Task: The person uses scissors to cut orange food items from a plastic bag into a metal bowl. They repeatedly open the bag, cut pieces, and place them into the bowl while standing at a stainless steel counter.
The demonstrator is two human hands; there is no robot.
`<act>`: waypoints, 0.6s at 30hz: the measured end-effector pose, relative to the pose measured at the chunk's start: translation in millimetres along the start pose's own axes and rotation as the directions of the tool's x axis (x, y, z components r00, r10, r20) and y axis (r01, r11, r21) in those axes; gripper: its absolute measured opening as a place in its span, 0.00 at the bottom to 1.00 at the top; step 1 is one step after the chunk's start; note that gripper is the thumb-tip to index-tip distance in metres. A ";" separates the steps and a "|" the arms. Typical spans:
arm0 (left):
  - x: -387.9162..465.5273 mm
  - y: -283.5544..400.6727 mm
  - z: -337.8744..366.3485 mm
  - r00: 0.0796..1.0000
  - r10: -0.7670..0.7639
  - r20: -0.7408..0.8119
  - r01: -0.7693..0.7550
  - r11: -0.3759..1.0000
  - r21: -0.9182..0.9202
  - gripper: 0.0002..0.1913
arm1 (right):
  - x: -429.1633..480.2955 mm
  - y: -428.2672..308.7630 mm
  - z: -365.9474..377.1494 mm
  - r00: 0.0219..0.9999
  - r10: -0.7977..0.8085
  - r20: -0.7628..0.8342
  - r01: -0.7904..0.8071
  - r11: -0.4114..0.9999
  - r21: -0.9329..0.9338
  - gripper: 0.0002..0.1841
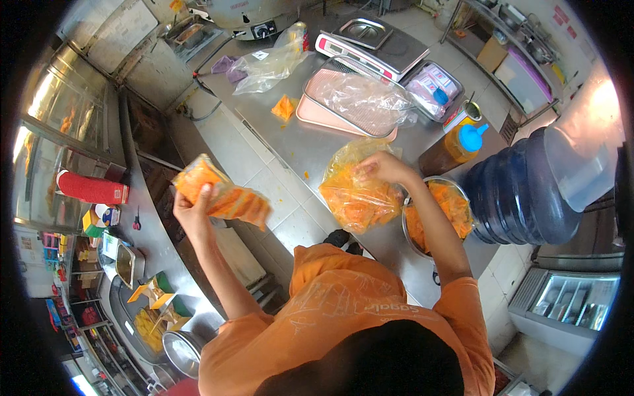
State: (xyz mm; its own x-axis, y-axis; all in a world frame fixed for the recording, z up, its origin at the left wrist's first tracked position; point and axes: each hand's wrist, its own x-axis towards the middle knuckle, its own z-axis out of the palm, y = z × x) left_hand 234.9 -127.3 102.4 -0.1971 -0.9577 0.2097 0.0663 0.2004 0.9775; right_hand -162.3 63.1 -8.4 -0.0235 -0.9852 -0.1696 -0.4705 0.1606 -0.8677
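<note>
My left hand (194, 205) grips a clear plastic packet of orange food (208, 183) and holds it up over the gap between the two counters; its lower end is blurred. My right hand (379, 167) is at the upper part of a larger clear bag of orange food (364, 203), which lies at the near edge of the steel table. The fingers are bent against the plastic, and whether they pinch it is unclear. Beside that bag, partly behind my right forearm, stands a round metal bowl of orange food (440, 213). A small orange piece (284, 108) lies farther up the table.
A wire rack with clear plastic (361, 99) overlaps a pink tray (322, 116). Beyond are a scale (356, 54) and a lidded tray (436, 91). A blue-capped sauce bottle (453, 148) and large blue water bottle (520, 188) stand right. Scissors (136, 220) lie on the left counter (163, 252).
</note>
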 end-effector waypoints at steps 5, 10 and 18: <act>-23.2 -17.4 36.4 0.950 -0.203 0.235 0.193 0.979 0.066 0.16 | 3.3 -72.0 -2.8 0.995 -0.074 -0.074 0.096 0.927 0.363 0.24; -42.7 -33.4 81.3 0.800 -0.244 0.548 0.287 0.958 0.007 0.20 | 24.7 -99.2 -34.7 0.988 0.149 0.040 -0.154 0.952 0.264 0.18; -65.8 -74.9 106.9 0.519 -0.584 0.624 0.119 0.773 0.623 0.38 | 55.8 7.8 7.7 0.938 0.293 -0.183 -0.336 0.896 -0.291 0.14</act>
State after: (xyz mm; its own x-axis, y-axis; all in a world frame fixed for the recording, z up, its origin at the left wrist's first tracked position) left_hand 138.4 -57.2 17.9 -0.7517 -0.4853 -0.4467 -0.5821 0.1696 0.7953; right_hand -160.5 9.8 -28.3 -0.3216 -0.8885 -0.3273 -0.6704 0.4578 -0.5839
